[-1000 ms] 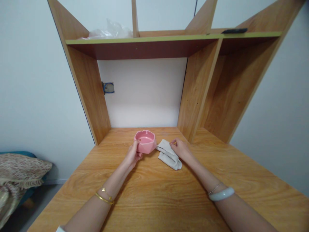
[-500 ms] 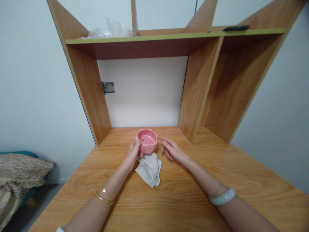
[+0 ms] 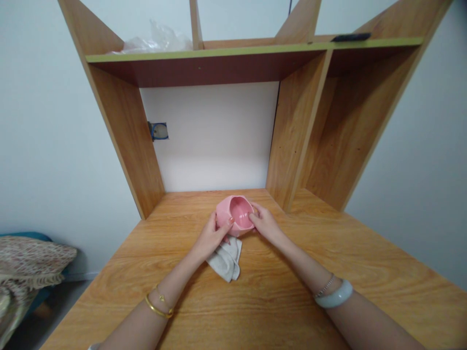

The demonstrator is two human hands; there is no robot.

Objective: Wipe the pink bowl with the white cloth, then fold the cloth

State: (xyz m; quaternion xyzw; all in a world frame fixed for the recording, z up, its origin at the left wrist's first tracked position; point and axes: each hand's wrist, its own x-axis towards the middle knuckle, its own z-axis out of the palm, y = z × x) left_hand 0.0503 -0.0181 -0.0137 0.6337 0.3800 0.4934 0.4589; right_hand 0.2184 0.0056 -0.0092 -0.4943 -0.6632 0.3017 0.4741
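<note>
A pink, faceted ashtray (image 3: 224,214) is held up over the table, tilted so that its hollow faces right. My left hand (image 3: 213,236) grips its left and lower side, with the thumb on the front. On the right rim, my right hand (image 3: 268,223) pinches the wall, its thumb inside the hollow. A folded light grey cloth (image 3: 226,260) lies on the wooden table just below the ashtray, partly covered by my left hand. The undersides of the ashtray and some fingertips are hidden.
The wooden table (image 3: 255,311) runs back to a shelf unit with upright panels (image 3: 295,131). A clear plastic bag (image 3: 156,41) and a dark flat object (image 3: 350,37) lie on its upper shelf (image 3: 219,51). An open wall socket box (image 3: 159,131) and a patterned blanket (image 3: 32,262) are at left.
The ashtray has moved slightly right and turned from facing up to tilting right. My right hand, which was apart from it, now grips its right rim. The view has shifted slightly.
</note>
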